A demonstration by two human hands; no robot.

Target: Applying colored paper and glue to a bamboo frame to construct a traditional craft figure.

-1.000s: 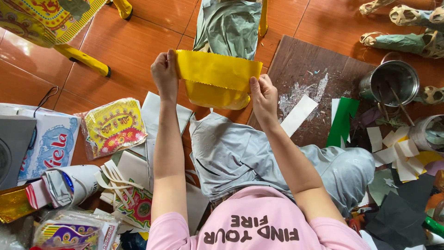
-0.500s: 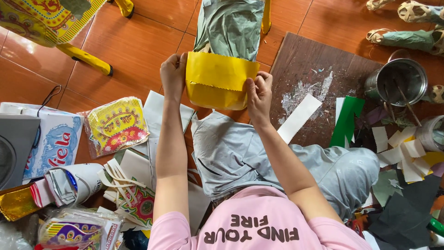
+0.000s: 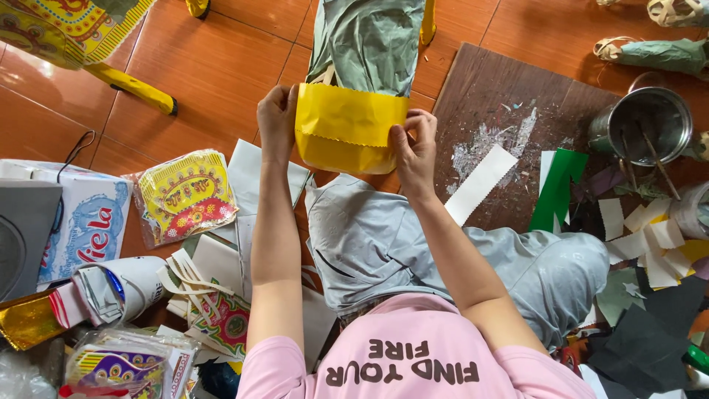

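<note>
Yellow paper band (image 3: 347, 129) btwn both grips, L hand (image 3: 277, 118), R hand (image 3: 415, 151)

Bright, even daylight fills the scene, with soft shadows. Pale glare streaks the glossy floor tiles (image 3: 221, 66) beyond the fingers (image 3: 284, 100), and the metal pot (image 3: 650, 122) off to their right glints. Around the fingers focus is sharp; edges bend slightly.
</note>
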